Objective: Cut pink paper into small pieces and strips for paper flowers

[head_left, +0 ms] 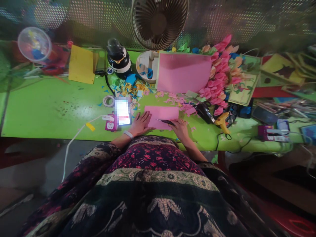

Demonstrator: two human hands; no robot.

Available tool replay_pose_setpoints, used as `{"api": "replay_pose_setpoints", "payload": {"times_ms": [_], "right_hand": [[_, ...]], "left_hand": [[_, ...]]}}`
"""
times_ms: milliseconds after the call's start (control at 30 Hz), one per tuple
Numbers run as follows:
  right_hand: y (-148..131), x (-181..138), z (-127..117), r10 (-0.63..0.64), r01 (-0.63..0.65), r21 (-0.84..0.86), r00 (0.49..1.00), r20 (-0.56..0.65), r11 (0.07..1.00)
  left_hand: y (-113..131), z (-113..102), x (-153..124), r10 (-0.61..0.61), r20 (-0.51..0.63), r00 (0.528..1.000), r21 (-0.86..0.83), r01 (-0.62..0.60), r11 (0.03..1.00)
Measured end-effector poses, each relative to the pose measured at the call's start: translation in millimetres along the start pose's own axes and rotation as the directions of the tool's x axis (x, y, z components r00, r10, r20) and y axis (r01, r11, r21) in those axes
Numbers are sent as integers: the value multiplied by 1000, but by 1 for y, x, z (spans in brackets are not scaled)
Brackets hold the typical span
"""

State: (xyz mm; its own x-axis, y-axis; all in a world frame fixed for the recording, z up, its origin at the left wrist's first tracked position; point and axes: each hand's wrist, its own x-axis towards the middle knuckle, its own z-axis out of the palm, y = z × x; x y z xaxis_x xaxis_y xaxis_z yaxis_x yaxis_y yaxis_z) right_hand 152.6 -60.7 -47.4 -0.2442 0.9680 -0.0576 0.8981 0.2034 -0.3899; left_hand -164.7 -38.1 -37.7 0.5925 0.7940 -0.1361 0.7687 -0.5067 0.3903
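A small pink paper sheet point(164, 113) lies on the green table point(49, 105) in front of me. My left hand point(141, 123) rests flat on its left edge, fingers spread. At the sheet's lower right edge my right hand point(180, 126) is closed around a dark pen-like tool point(166, 121) whose tip points left across the paper.
A lit phone point(122, 112) sits left of the paper, with a tape roll point(109, 100) beyond it. Behind stand a larger pink sheet point(184, 73), a fan point(158, 23), paper flowers point(222, 79), paper scraps and a yellow sheet point(81, 64). A glue gun point(222, 121) lies to the right.
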Motion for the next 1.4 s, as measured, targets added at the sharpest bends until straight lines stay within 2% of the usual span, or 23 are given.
{"api": "replay_pose_setpoints", "payload": {"times_ms": [267,467,700,833,967,1133,1267,1400], "right_hand": [[-5,19,13,-52,52,-4,998,-19,999],[-4,6,10,-57,58,37,998,-27,998],[-18,21,13,-71,71,-3,997,-4,997],[-23,17,10,-76,75,10,997,22,997],[-22,13,6,-82,82,59,997,-7,995],[-14,14,6,-75,73,62,997,22,995],[-11,13,7,-55,56,61,998,-18,997],[-11,9,6,-25,30,71,998,-65,997]], "left_hand": [[-2,2,1,0,10,1000,17,0,1000],[-2,2,2,8,17,1000,23,-9,1000],[-2,2,2,15,10,1000,19,-15,1000],[0,1,2,5,18,1000,-9,-5,1000],[-3,-9,7,-33,6,999,-89,34,995],[-23,-31,29,-181,-54,982,-155,171,973],[-38,-46,47,-199,-6,980,-175,194,965],[-40,-46,49,-181,5,983,-80,181,980]]}}
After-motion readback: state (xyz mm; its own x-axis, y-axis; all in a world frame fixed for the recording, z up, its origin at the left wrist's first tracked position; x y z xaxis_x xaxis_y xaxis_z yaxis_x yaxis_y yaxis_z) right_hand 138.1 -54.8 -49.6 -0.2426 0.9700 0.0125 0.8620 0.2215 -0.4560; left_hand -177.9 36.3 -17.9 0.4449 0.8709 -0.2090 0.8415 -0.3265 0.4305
